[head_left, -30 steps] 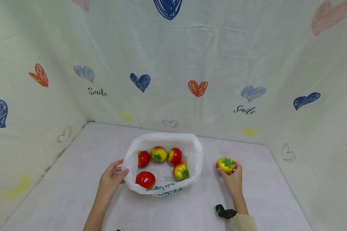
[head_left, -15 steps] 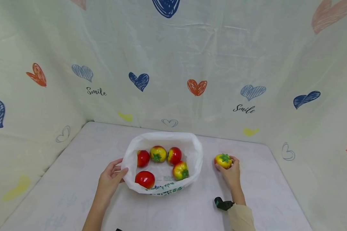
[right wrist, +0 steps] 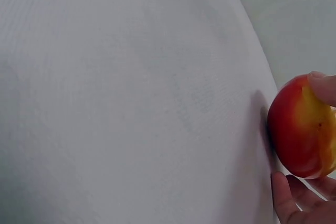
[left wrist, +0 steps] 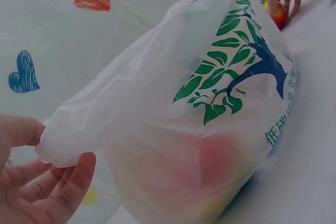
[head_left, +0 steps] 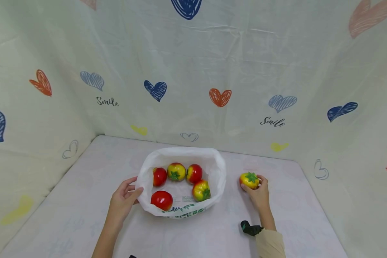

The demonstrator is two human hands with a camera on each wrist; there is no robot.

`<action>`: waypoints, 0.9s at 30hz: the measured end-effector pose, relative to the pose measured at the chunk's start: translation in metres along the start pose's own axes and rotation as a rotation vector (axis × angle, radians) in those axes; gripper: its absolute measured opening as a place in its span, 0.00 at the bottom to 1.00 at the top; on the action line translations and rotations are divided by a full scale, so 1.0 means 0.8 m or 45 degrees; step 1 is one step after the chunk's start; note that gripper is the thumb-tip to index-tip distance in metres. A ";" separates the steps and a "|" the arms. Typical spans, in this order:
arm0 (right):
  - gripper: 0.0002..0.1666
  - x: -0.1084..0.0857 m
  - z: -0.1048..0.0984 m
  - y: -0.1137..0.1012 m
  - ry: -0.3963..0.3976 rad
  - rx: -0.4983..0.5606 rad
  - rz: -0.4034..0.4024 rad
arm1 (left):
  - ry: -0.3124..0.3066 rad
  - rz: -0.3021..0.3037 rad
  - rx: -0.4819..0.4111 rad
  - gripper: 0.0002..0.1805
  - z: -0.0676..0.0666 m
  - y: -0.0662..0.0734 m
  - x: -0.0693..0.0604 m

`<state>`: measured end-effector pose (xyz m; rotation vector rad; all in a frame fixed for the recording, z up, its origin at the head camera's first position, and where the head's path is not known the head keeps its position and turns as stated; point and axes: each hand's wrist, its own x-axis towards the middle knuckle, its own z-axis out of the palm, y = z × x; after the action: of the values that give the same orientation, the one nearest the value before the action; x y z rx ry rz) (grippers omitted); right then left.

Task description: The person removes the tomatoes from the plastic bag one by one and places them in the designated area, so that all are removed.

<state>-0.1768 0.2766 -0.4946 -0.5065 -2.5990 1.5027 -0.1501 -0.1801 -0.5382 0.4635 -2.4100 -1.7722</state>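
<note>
A white plastic bag with a green leafy tree print stands open-mouthed on the table. Several glossy red-and-yellow fruits lie inside, among them a red one and a yellow-sided one with a green leafy top. My left hand pinches the bag's left rim between thumb and fingers, with the film bunched in the left wrist view. To the right of the bag, my right hand grips a red-and-yellow persimmon-like fruit at the table surface. The right wrist view shows its red side, thumb above and fingers below.
A white cloth covers the table. Behind and beside it hangs a pale curtain printed with hearts and "Smile". A black device is at my right wrist.
My right hand and the fruit in it have shifted slightly left and away from me, then stayed nearly still. My left hand keeps its hold on the bag's rim.
</note>
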 end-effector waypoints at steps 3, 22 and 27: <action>0.50 -0.002 -0.001 0.001 0.002 0.002 -0.007 | 0.001 -0.020 0.004 0.34 0.000 0.001 -0.001; 0.50 -0.033 -0.020 -0.022 0.006 -0.005 0.030 | 0.004 0.005 0.006 0.35 -0.001 0.004 -0.003; 0.47 -0.045 -0.028 -0.035 0.043 -0.017 -0.031 | 0.005 0.003 0.003 0.34 -0.001 0.005 -0.003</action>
<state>-0.1442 0.2706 -0.4566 -0.4948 -2.5821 1.4578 -0.1481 -0.1786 -0.5344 0.4640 -2.4094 -1.7661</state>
